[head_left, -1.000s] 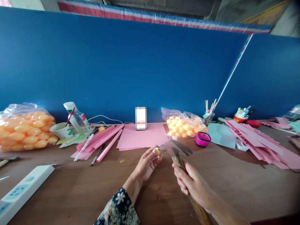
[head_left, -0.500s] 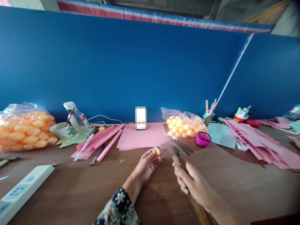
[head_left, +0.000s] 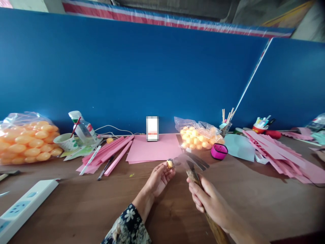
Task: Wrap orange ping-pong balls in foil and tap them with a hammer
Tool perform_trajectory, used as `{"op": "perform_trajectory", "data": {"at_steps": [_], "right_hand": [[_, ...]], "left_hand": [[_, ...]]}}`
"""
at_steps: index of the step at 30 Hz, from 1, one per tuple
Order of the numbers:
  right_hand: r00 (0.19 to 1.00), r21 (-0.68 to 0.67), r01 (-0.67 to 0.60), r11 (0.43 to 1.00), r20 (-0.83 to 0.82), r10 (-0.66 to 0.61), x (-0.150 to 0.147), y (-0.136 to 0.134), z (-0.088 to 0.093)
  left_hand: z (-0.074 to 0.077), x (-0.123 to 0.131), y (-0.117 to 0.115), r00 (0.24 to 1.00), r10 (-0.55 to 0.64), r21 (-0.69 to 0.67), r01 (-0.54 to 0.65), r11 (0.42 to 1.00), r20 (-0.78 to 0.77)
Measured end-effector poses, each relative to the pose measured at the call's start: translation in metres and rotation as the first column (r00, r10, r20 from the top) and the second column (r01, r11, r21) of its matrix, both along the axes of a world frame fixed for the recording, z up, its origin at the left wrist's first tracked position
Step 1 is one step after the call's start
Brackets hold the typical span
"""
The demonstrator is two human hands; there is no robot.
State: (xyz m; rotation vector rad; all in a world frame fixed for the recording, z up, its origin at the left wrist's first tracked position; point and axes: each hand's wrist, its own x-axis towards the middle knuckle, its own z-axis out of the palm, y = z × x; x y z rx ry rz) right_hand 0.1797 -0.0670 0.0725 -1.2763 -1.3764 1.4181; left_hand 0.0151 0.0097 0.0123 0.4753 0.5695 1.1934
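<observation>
My left hand [head_left: 160,179] is closed, with thumb and fingers pinching a small rounded yellow piece [head_left: 170,164] that is dark along its top; its exact kind is too small to make out. My right hand [head_left: 204,196] wraps round the wooden handle of a claw hammer [head_left: 194,177]. The dark metal head is slightly blurred and points left, close beside the yellow piece; whether they touch I cannot tell. Both hands are held over the brown table [head_left: 177,220].
Pink paper sheets [head_left: 152,150] lie behind my hands, with a phone [head_left: 152,128] upright on them. Bags of orange balls [head_left: 196,137] stand behind and far left. Pink strips [head_left: 111,152], a magenta band [head_left: 219,151] and a white power strip [head_left: 30,203] surround the work spot.
The yellow piece has turned slightly between my left fingers, now showing more yellow below its dark top. My right hand and the hammer have hardly moved.
</observation>
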Motion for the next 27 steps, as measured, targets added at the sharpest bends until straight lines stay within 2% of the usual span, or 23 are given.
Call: {"op": "perform_trajectory", "data": {"at_steps": [5, 17, 21, 27], "right_hand": [[1.000, -0.028, -0.017, 0.999, -0.020, 0.016, -0.0010, 0.0005, -0.0013], [1.000, -0.030, 0.000, 1.000, -0.013, 0.000, -0.0018, -0.0016, -0.0047], [0.999, -0.038, 0.000, 0.999, -0.034, -0.001, -0.0032, -0.0030, -0.0068], [1.000, -0.025, -0.014, 1.000, -0.015, 0.014, -0.0040, -0.0027, -0.0088]], "left_hand": [[-0.0029, -0.0009, 0.0013, 0.999, -0.043, -0.010, 0.043, 0.999, -0.018], [-0.0018, -0.0016, 0.0017, 1.000, -0.006, -0.057, 0.006, 0.998, -0.008], [-0.0003, -0.0007, 0.0009, 0.999, 0.024, -0.022, -0.024, 0.999, 0.038], [-0.0028, 0.0003, 0.0013, 0.999, -0.033, -0.031, 0.033, 0.999, -0.002]]}}
